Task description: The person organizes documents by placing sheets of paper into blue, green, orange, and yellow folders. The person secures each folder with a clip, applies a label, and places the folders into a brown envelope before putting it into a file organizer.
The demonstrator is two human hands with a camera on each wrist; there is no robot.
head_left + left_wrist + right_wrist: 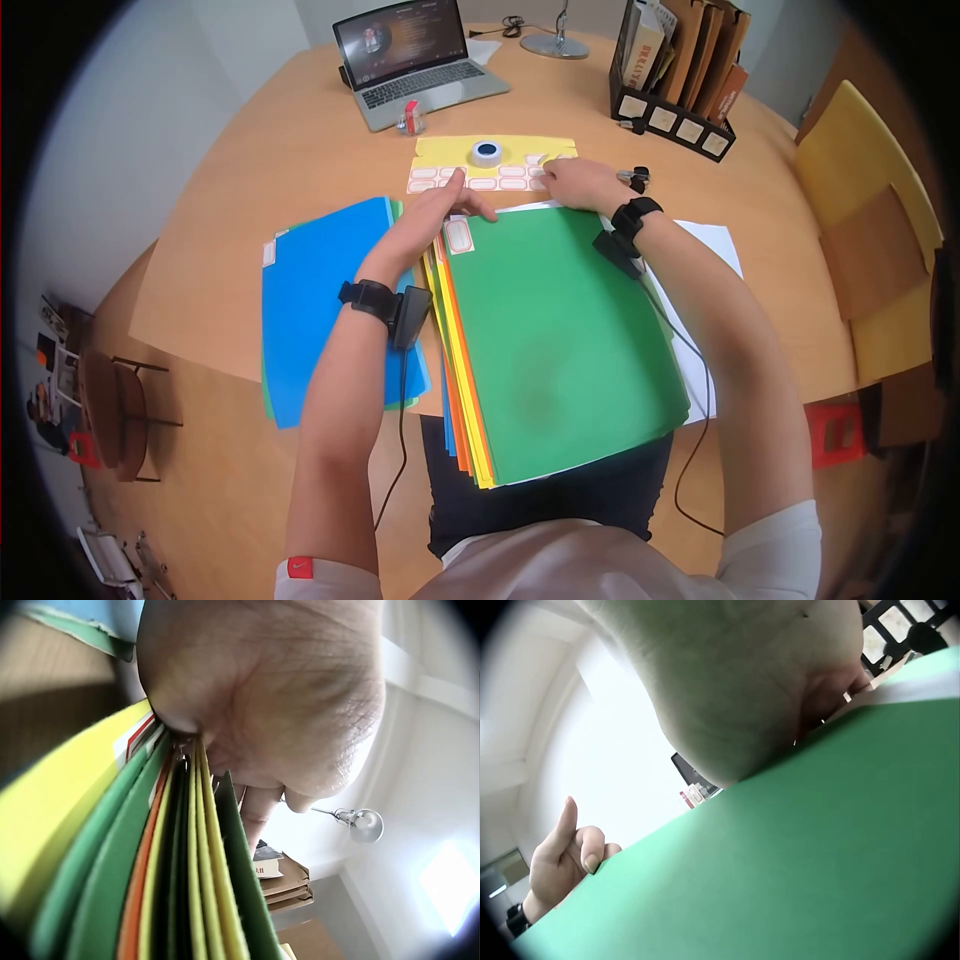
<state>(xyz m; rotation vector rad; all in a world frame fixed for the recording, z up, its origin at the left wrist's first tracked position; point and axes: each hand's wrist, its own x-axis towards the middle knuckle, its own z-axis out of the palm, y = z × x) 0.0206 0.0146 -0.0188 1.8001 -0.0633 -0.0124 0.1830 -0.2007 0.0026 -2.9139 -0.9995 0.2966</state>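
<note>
In the head view, we see the stack of folders (570, 340) at the centre of the frame, a green one on top with a red-bordered label (459, 236) at its upper left corner; orange, yellow and blue edges show down its left side, and what lies deeper is hidden. Our left hand (445, 212) rests at the stack's upper left edge, fingers loosely bent, thumb apart and raised. Our right hand (585, 185) lies past the top edge, its curled fingertips at the right part of the label sheet (432, 152); we cannot tell whether they pinch anything. A white roll (487, 153) sits on that sheet, and a blue folder (325, 320) lies at centre left, partly behind our left forearm. The labels look blank; the laptop (425, 95) text and the spines in the black rack (672, 125) are too small to read surely. A red tag (300, 568) on the left sleeve bears a white swoosh. In the left wrist view, the palm covers much of the folder edges, hiding where some fingers touch, and the frame cuts the stack off at the bottom. In the right wrist view, the palm hides most of its own fingers above the green folder; the left hand shows at lower left.
</note>
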